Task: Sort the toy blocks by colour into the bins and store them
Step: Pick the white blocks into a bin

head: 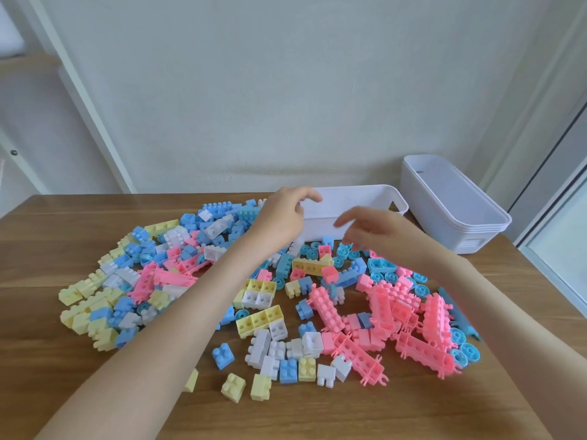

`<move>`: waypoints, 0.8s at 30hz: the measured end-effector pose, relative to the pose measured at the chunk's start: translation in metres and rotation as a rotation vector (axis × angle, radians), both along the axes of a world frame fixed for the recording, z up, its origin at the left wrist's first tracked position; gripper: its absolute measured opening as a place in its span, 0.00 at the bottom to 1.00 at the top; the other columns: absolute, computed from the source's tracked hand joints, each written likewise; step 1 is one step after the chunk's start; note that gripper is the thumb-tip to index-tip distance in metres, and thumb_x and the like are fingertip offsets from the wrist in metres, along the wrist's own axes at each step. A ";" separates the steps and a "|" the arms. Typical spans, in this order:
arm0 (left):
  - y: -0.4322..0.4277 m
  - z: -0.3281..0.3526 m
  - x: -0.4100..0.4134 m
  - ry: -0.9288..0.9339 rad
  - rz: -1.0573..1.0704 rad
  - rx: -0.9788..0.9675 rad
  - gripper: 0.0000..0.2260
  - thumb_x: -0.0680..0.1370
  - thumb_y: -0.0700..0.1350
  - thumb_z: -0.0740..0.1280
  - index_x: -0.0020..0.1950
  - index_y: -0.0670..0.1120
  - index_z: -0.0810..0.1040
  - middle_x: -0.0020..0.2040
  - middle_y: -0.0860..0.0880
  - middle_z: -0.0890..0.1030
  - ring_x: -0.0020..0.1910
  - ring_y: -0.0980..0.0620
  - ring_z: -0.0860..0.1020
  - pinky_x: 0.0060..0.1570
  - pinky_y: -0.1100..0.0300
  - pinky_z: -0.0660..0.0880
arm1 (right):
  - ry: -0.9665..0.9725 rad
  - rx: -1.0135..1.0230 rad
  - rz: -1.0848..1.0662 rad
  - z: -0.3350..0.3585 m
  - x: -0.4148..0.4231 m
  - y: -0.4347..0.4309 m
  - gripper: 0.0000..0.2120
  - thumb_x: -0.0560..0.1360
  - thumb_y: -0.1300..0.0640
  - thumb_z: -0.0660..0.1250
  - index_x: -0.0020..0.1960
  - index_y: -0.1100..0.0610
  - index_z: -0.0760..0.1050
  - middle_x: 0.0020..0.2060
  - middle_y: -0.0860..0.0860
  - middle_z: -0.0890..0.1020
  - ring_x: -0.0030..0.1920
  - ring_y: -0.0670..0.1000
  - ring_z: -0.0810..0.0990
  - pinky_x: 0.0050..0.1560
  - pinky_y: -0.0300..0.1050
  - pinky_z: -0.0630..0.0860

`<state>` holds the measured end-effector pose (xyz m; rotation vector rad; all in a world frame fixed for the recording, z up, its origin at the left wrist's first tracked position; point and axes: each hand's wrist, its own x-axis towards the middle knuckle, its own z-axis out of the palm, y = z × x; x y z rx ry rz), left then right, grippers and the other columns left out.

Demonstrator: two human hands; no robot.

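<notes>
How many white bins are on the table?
2 stand apart: the near bin behind the left hand and right hand; the right bin at the far right, whose layered rim suggests more nested inside.

Soft daylight (edges bowed), blurred hands

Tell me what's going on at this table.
A person reaches both hands over a mixed heap of pink, blue, yellow and white toy blocks on the wooden table. The left hand and right hand hover by the near white bin, holding nothing visible. That bin and the stacked bins beside it look empty; sorting hasn't started.
</notes>
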<state>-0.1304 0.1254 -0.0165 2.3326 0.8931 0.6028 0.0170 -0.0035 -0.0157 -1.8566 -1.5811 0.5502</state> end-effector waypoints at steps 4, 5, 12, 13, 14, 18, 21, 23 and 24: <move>-0.012 -0.015 -0.028 0.113 -0.019 -0.013 0.14 0.81 0.37 0.57 0.59 0.51 0.77 0.61 0.49 0.74 0.54 0.57 0.71 0.45 0.69 0.66 | -0.352 -0.201 0.202 -0.015 -0.010 -0.008 0.12 0.79 0.57 0.59 0.55 0.45 0.77 0.50 0.45 0.81 0.47 0.44 0.78 0.51 0.35 0.73; -0.015 -0.018 -0.035 0.164 -0.026 -0.014 0.13 0.81 0.38 0.58 0.59 0.51 0.76 0.62 0.50 0.74 0.55 0.57 0.72 0.45 0.68 0.67 | -0.360 -0.217 0.223 -0.019 -0.013 -0.009 0.12 0.79 0.57 0.59 0.55 0.44 0.77 0.52 0.43 0.81 0.48 0.44 0.78 0.52 0.38 0.74; -0.031 -0.022 -0.074 0.393 0.024 -0.047 0.12 0.80 0.43 0.61 0.63 0.48 0.73 0.60 0.49 0.75 0.55 0.52 0.75 0.53 0.57 0.74 | -0.375 -0.250 0.229 -0.022 -0.033 -0.015 0.15 0.75 0.56 0.66 0.61 0.48 0.71 0.48 0.44 0.73 0.48 0.48 0.76 0.52 0.44 0.75; -0.032 -0.022 -0.078 0.398 0.024 -0.042 0.11 0.80 0.43 0.61 0.62 0.48 0.73 0.59 0.49 0.76 0.54 0.52 0.76 0.53 0.57 0.75 | -0.393 -0.248 0.232 -0.023 -0.035 -0.015 0.16 0.75 0.56 0.66 0.62 0.49 0.70 0.47 0.44 0.72 0.48 0.47 0.75 0.52 0.43 0.75; -0.034 -0.021 -0.082 0.406 0.017 -0.039 0.10 0.80 0.43 0.61 0.61 0.48 0.74 0.57 0.49 0.76 0.53 0.52 0.76 0.53 0.57 0.75 | -0.414 -0.239 0.235 -0.023 -0.037 -0.015 0.17 0.75 0.56 0.66 0.63 0.49 0.70 0.46 0.43 0.71 0.47 0.47 0.74 0.51 0.42 0.75; -0.040 -0.017 -0.099 0.439 -0.031 -0.025 0.07 0.80 0.43 0.62 0.57 0.48 0.75 0.53 0.51 0.74 0.50 0.54 0.75 0.49 0.60 0.73 | -0.450 -0.206 0.256 -0.021 -0.047 -0.016 0.24 0.76 0.59 0.65 0.69 0.44 0.65 0.47 0.44 0.74 0.46 0.46 0.76 0.50 0.39 0.75; -0.039 -0.015 -0.109 0.535 -0.082 0.057 0.09 0.80 0.44 0.62 0.60 0.49 0.74 0.54 0.51 0.70 0.54 0.53 0.70 0.50 0.61 0.68 | -0.450 -0.211 0.273 -0.022 -0.053 -0.015 0.29 0.76 0.60 0.64 0.72 0.44 0.61 0.47 0.43 0.75 0.47 0.45 0.76 0.48 0.36 0.73; -0.038 -0.016 -0.116 0.622 -0.103 0.115 0.12 0.80 0.44 0.63 0.63 0.49 0.72 0.56 0.49 0.69 0.57 0.52 0.68 0.51 0.60 0.67 | -0.460 -0.221 0.279 -0.022 -0.057 -0.012 0.32 0.75 0.62 0.64 0.74 0.43 0.57 0.50 0.45 0.76 0.46 0.44 0.74 0.43 0.30 0.70; -0.038 -0.017 -0.118 0.644 -0.110 0.130 0.13 0.79 0.44 0.63 0.64 0.49 0.72 0.58 0.48 0.68 0.59 0.51 0.67 0.53 0.59 0.68 | -0.460 -0.228 0.283 -0.023 -0.059 -0.012 0.33 0.75 0.63 0.63 0.74 0.42 0.55 0.51 0.45 0.75 0.45 0.43 0.73 0.39 0.29 0.68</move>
